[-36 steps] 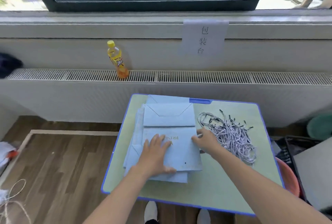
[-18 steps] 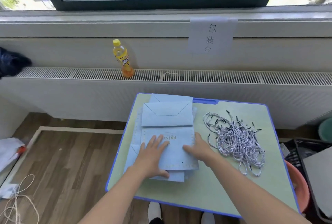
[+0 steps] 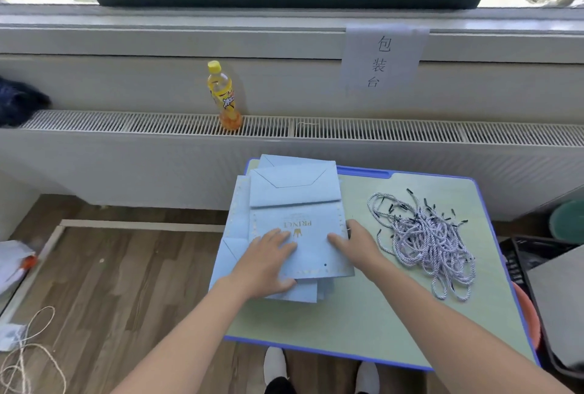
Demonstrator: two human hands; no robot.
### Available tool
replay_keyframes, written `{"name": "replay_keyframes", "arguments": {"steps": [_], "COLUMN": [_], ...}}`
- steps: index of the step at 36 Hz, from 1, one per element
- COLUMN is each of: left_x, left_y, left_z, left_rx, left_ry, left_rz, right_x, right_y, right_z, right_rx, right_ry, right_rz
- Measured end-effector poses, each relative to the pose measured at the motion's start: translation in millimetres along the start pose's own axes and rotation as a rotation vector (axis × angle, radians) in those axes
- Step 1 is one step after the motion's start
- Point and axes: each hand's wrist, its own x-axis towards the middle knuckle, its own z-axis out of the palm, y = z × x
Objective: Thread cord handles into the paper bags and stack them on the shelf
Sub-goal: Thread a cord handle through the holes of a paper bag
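Bag stack left on table, cords right.

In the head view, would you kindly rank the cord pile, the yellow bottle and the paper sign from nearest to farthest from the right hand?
1. Cord pile, on the table just right of the right hand.
2. Yellow bottle, standing on the radiator, far left.
3. Paper sign, taped below the windowsill.

Pale blue paper bags, white-and-black twisted cords, blue-rimmed green table
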Motion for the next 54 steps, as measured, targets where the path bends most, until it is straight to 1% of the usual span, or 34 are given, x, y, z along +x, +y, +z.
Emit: {"name": "replay_keyframes", "arguments": {"steps": [3,6,8,10,11,12,14,16,18,20,24,30,32,36,38,40,43,45,47,48,50,52,54], "left_x": [3.2,12.5,19.5,23.8,27.8,31.3,33.7,37.6,45.7,46.1,46.0,43.3,40.9,38.3,39.6,41.2,43.4,46.8,53.4,57.2,64.9,70.3,72.7], "left_y": [9.7,20.9,36.9,57.8,65.4,69.5,78.1,81.2,79.2,81.3,80.6,71.4,68.9,68.6,69.6,71.8,75.8,80.0,87.2,92.3,102.9,109.5,108.5], "left_z": [-2.2,2.3,3.0,-1.3,-1.2,2.7,2.1,9.6,20.4,21.0,27.0,33.5,33.1,33.4,32.0,30.0,25.7,21.7,15.9,12.3,8.2,9.5,14.1], "left_rx": [0.005,0.057,0.118,0.149,0.181,0.227,0.225,0.246,0.224,0.252,0.226,0.226,0.227,0.265,0.281,0.281,0.293,0.291,0.290,0.294,0.299,0.298,0.294], "left_ry": [0.110,0.193,0.196,0.102,0.034,0.019,0.051,0.063,0.084,0.065,0.091,0.185,0.205,0.236,0.240,0.242,0.253,0.275,0.309,0.326,0.330,0.281,0.205], "left_rz": [0.116,0.167,0.168,0.147,0.090,0.047,0.055,0.096,0.063,0.032,-0.014,-0.051,-0.068,-0.070,-0.076,-0.079,-0.068,-0.062,-0.046,-0.022,0.045,0.080,0.076], "right_x": [-1.0,0.1,-1.3,-4.7,-7.0,-9.4,-14.8,-18.5,-19.6,-17.4,-3.6,20.8,25.5,31.9,33.1,30.3,23.7,16.5,9.6,7.4,1.7,-4.1,-11.6], "right_y": [-2.6,3.0,12.2,25.2,32.0,39.5,54.5,69.8,85.4,98.3,107.4,105.6,106.5,108.5,107.5,103.1,92.3,83.5,74.6,71.3,63.4,55.2,45.5], "right_z": [-15.7,-33.2,-44.9,-55.7,-60.2,-64.1,-72.0,-82.1,-91.7,-96.3,-96.0,-80.0,-74.5,-68.9,-69.3,-73.3,-86.8,-98.6,-107.6,-111.0,-116.9,-122.2,-127.5], "right_rx": [0.077,0.116,0.138,0.119,0.120,0.136,0.148,0.028,-0.125,-0.214,-0.423,-0.697,-0.751,-0.776,-0.752,-0.641,-0.304,-0.020,0.184,0.234,0.259,0.260,0.287], "right_ry": [0.012,0.010,-0.001,0.002,0.008,0.014,0.050,0.138,0.210,0.238,0.206,0.071,0.061,0.100,0.095,0.090,0.149,0.180,0.170,0.161,0.143,0.134,0.125], "right_rz": [-0.012,0.026,0.070,0.097,0.109,0.123,0.139,0.112,0.074,0.030,-0.078,-0.135,-0.150,-0.170,-0.182,-0.199,-0.214,-0.163,-0.123,-0.116,-0.124,-0.121,-0.100]}}
